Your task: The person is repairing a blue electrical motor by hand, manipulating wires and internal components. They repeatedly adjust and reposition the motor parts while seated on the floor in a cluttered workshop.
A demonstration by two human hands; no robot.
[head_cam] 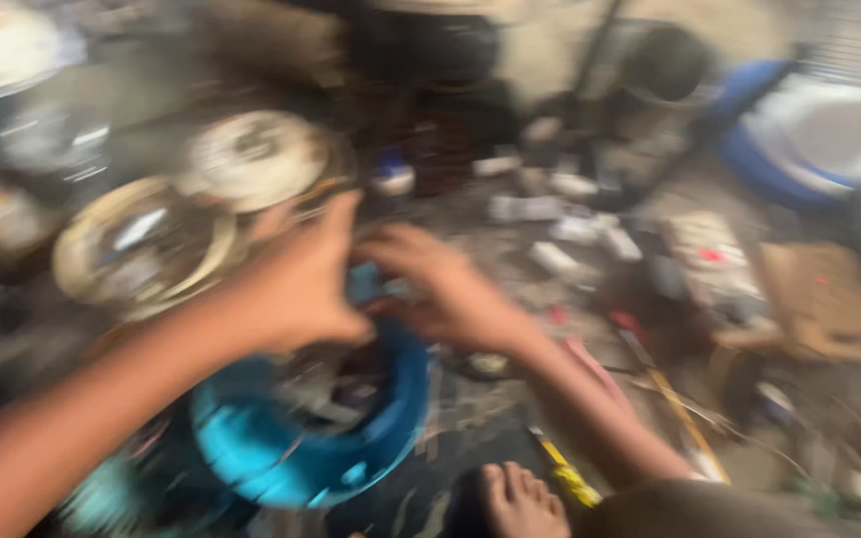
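My left hand (301, 289) and right hand (445, 294) meet over upper rim of round blue plastic housing (391, 418) lying on cluttered floor, just ahead of my bare foot (520, 503). Left fingers extended upward; right fingers curled toward small blue part (366, 284) between hands; actual grip lost to blur, cannot tell. Round pale metal discs (251, 159) near, upper left. Yellow-handled tool (565, 473) beside foot. Risk, as judged: part slipping into housing or floor clutter; foot close to tool.
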